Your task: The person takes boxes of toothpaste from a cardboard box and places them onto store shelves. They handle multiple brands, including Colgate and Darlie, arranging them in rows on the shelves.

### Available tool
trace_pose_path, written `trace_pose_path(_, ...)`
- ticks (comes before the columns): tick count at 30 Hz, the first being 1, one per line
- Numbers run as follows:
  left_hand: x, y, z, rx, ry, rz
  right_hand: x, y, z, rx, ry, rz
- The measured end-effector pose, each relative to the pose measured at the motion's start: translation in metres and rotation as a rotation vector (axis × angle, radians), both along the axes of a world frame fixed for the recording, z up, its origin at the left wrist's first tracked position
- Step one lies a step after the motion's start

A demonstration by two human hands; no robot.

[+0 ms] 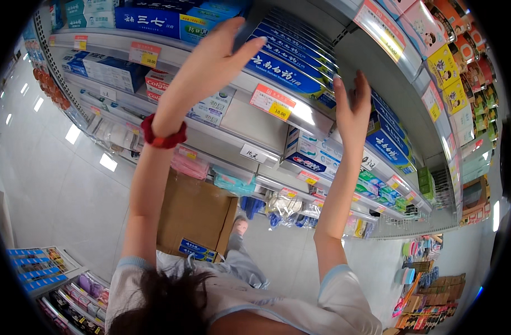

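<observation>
A row of blue toothpaste boxes [286, 70] stands on the upper shelf, packed one behind another. My left hand [222, 56] is at the row's left end, thumb and fingers apart, with the thumb tip close to the boxes. At the right end, my right hand [353, 103] is raised with its fingers apart, one fingertip beside the front box's corner. Whether either fingertip touches a box I cannot tell. Neither hand holds anything. A red band [165, 137] circles my left wrist.
Larger blue toothpaste packs [149, 21] lie left on the same shelf. Price tags [272, 102] line the shelf edge. On lower shelves are white-and-blue boxes [311, 153] and other cartons. An open cardboard box [191, 209] with blue toothpaste boxes [197, 249] inside is on the floor below.
</observation>
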State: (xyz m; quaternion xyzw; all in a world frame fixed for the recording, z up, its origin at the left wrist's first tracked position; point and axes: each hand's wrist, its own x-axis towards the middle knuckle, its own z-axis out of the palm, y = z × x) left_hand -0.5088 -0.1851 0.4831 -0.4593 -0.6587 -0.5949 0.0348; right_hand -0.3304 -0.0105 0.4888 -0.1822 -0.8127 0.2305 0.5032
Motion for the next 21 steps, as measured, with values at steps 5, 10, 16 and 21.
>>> trace_pose_path(5,-0.014,0.039,0.016,-0.337,-0.169,0.068,-0.006,-0.004,0.015,-0.375,-0.283,-0.002)
trace_pose_path(10,-0.007,0.044,0.024,-0.458,-0.057,0.168,-0.011,-0.020,0.015,-0.103,-0.391,-0.348)
trace_pose_path(16,0.011,0.054,0.013,-0.215,0.085,0.343,-0.014,-0.028,0.010,-0.042,-0.124,-0.251)
trace_pose_path(21,0.018,0.052,0.006,0.047,0.015,0.378,-0.017,-0.046,0.019,-0.036,0.143,-0.104)
